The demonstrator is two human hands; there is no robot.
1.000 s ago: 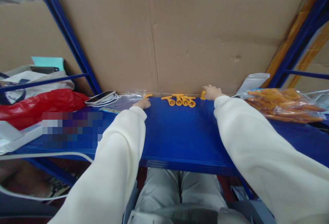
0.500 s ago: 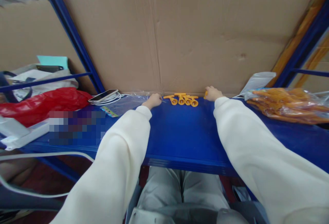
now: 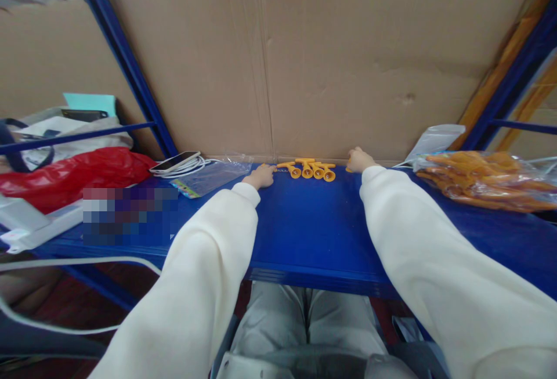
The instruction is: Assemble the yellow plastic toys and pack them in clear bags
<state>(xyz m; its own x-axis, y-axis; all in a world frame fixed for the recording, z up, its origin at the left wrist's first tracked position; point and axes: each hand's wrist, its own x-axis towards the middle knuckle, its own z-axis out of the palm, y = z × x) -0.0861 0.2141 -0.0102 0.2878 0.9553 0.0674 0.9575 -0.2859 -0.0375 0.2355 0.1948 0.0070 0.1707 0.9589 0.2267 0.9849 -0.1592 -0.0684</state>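
Several small orange plastic pieces lie in a row at the back of the blue shelf, against the cardboard wall. My left hand rests just left of the row, fingers curled around an orange piece that barely shows. Right of the row, my right hand is closed on another orange piece, of which only a sliver is visible. Both arms wear cream sleeves.
A clear bag of orange pieces lies at the right beside a small empty plastic bag. Left of my hand are a clear packet, a phone on a white cable, a red bag and white boxes.
My left hand slid right from the clear packet toward the row of orange pieces, carrying its piece. The right hand stayed by the row's right end.
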